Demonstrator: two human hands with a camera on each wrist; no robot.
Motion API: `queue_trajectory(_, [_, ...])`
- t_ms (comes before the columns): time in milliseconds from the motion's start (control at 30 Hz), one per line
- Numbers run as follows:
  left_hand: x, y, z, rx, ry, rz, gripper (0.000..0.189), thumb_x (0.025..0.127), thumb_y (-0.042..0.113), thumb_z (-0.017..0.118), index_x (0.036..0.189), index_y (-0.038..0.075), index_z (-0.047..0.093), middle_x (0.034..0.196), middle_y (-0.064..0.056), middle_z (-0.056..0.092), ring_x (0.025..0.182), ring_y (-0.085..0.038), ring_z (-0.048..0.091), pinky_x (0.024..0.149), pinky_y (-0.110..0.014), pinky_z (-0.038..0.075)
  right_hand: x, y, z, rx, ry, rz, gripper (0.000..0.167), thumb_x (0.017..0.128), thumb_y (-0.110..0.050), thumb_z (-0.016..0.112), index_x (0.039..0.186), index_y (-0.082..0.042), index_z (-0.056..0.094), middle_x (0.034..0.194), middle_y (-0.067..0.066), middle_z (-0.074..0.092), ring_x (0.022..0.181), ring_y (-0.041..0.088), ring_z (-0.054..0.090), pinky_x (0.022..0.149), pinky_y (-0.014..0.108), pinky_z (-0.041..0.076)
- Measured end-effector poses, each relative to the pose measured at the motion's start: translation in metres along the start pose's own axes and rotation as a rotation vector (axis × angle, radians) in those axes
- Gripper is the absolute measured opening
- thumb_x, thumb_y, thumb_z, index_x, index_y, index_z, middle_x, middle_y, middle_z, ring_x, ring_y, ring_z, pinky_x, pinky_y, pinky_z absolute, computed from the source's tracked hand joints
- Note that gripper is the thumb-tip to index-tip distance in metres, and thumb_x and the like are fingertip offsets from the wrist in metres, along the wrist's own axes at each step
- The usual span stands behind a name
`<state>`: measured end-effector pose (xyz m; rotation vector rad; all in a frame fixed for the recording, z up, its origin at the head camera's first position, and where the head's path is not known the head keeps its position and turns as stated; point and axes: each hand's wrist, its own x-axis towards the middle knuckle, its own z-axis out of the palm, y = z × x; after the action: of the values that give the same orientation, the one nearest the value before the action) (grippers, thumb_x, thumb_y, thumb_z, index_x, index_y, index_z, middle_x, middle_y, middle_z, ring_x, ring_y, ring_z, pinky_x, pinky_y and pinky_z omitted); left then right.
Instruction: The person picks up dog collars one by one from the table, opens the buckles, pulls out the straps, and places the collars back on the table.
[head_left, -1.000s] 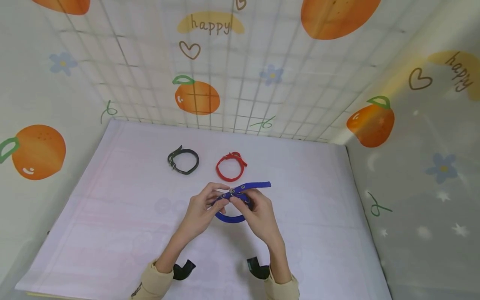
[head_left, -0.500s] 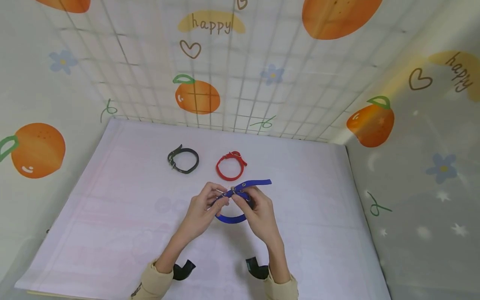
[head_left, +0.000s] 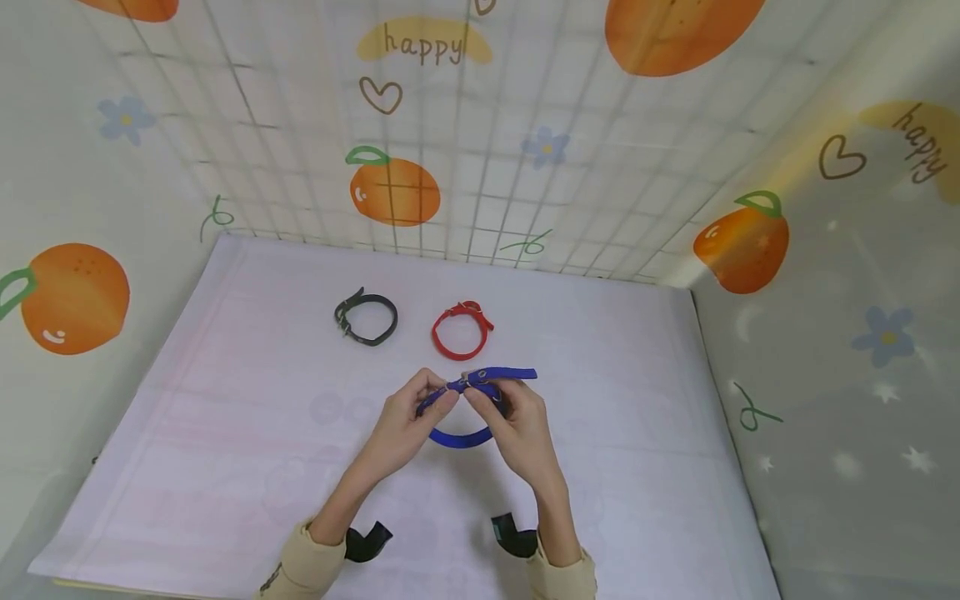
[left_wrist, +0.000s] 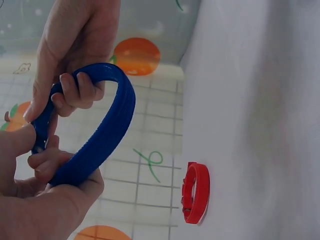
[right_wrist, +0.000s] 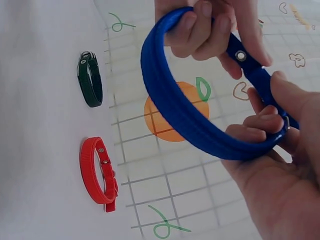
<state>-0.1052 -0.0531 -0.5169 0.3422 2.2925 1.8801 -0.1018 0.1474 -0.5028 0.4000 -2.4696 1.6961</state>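
Note:
Both hands hold a blue strap collar (head_left: 461,440) looped in a ring above the table, its metal-eyeleted part uppermost. My left hand (head_left: 405,421) pinches the strap on the left of the buckle between thumb and fingers. On the other side my right hand (head_left: 517,425) grips the loop near the buckle, the thumb against the strap. The free end of the strap points to the right past the right fingers. In the right wrist view, a metal eyelet shows on the blue collar (right_wrist: 175,107), and part of the buckle is hidden by the fingers.
A red buckled collar (head_left: 459,333) lies on the white-covered table (head_left: 637,433) just beyond the hands. Left of it lies a dark green collar (head_left: 367,320). A wire grid behind a fruit-printed sheet (head_left: 480,208) stands at the back. Black curved pieces (head_left: 367,542) show at the wrists.
The left fingers have closed in on the strap, where the index finger stood raised before. The strap's free end has dipped slightly and shifted a little left. The other collars stay put.

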Motion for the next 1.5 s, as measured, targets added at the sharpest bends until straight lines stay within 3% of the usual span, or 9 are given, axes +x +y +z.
queue_trajectory(300, [-0.0006, -0.0012, 0.0006, 0.004, 0.02, -0.045, 0.023, 0.108, 0.036, 0.067, 0.107, 0.014, 0.06, 0.08, 0.0, 0.052, 0.075, -0.015, 0.049, 0.065, -0.024, 0.038, 0.0002, -0.0008, 0.0006, 0.014, 0.015, 0.002, 0.021, 0.104, -0.017, 0.073, 0.124, -0.011, 0.076, 0.116, 0.007, 0.08, 0.093, 0.012, 0.073, 0.091, 0.021, 0.062])
queue_trajectory(500, [-0.001, -0.0046, 0.0005, 0.035, -0.022, -0.01, 0.02, 0.111, 0.038, 0.062, 0.112, 0.017, 0.061, 0.082, 0.001, 0.048, 0.076, -0.015, 0.049, 0.067, -0.025, 0.039, -0.0004, -0.0014, -0.0001, 0.016, 0.01, 0.002, 0.021, 0.103, -0.016, 0.074, 0.123, -0.012, 0.077, 0.113, 0.007, 0.079, 0.093, 0.01, 0.074, 0.09, 0.021, 0.062])
queue_trajectory(733, [-0.0014, -0.0027, 0.0015, 0.062, -0.07, 0.037, 0.023, 0.111, 0.038, 0.06, 0.127, 0.022, 0.063, 0.09, 0.001, 0.058, 0.085, -0.02, 0.057, 0.071, -0.027, 0.047, -0.0003, 0.0002, -0.0004, -0.01, -0.006, -0.026, 0.02, 0.103, -0.016, 0.074, 0.123, -0.013, 0.077, 0.11, 0.005, 0.08, 0.089, 0.011, 0.072, 0.088, 0.022, 0.063])
queue_trajectory(1000, [-0.0021, 0.0035, 0.0005, 0.095, -0.09, 0.079, 0.028, 0.115, 0.032, 0.051, 0.132, 0.013, 0.062, 0.109, -0.008, 0.072, 0.099, -0.017, 0.065, 0.087, -0.03, 0.057, 0.0003, 0.0002, -0.0009, -0.012, -0.019, -0.029, 0.02, 0.103, -0.016, 0.074, 0.123, -0.013, 0.077, 0.11, 0.005, 0.079, 0.088, 0.012, 0.072, 0.086, 0.022, 0.063])
queue_trajectory(1200, [-0.0028, 0.0031, -0.0002, 0.108, -0.062, 0.087, 0.025, 0.115, 0.029, 0.051, 0.13, 0.014, 0.064, 0.107, -0.008, 0.071, 0.095, -0.02, 0.059, 0.08, -0.027, 0.048, 0.0007, 0.0006, -0.0011, -0.005, -0.024, -0.03, 0.021, 0.103, -0.016, 0.074, 0.124, -0.014, 0.076, 0.113, 0.005, 0.08, 0.091, 0.012, 0.072, 0.088, 0.022, 0.062])
queue_trajectory(1300, [-0.0027, 0.0033, 0.0004, 0.102, -0.027, 0.07, 0.025, 0.114, 0.031, 0.054, 0.131, 0.017, 0.066, 0.115, -0.004, 0.076, 0.098, -0.019, 0.06, 0.081, -0.027, 0.048, 0.0006, 0.0008, -0.0006, 0.003, -0.018, -0.028, 0.021, 0.103, -0.016, 0.074, 0.124, -0.015, 0.077, 0.114, 0.005, 0.08, 0.092, 0.011, 0.072, 0.087, 0.021, 0.062])
queue_trajectory(1433, [-0.003, 0.0038, 0.0009, 0.094, 0.014, 0.035, 0.023, 0.113, 0.035, 0.058, 0.126, 0.021, 0.069, 0.089, 0.001, 0.064, 0.083, -0.014, 0.054, 0.072, -0.024, 0.043, 0.0005, 0.001, 0.0004, 0.017, -0.007, -0.038, 0.021, 0.103, -0.014, 0.073, 0.124, -0.014, 0.076, 0.112, 0.006, 0.079, 0.087, 0.011, 0.067, 0.081, 0.019, 0.059])
queue_trajectory(1500, [-0.0033, 0.0038, 0.0011, 0.094, 0.028, 0.021, 0.02, 0.112, 0.036, 0.059, 0.12, 0.021, 0.069, 0.079, 0.002, 0.051, 0.074, -0.013, 0.049, 0.067, -0.023, 0.038, 0.0003, 0.0005, 0.001, 0.027, -0.004, -0.041, 0.022, 0.103, -0.012, 0.073, 0.124, -0.013, 0.076, 0.11, 0.006, 0.078, 0.085, 0.011, 0.065, 0.077, 0.019, 0.056])
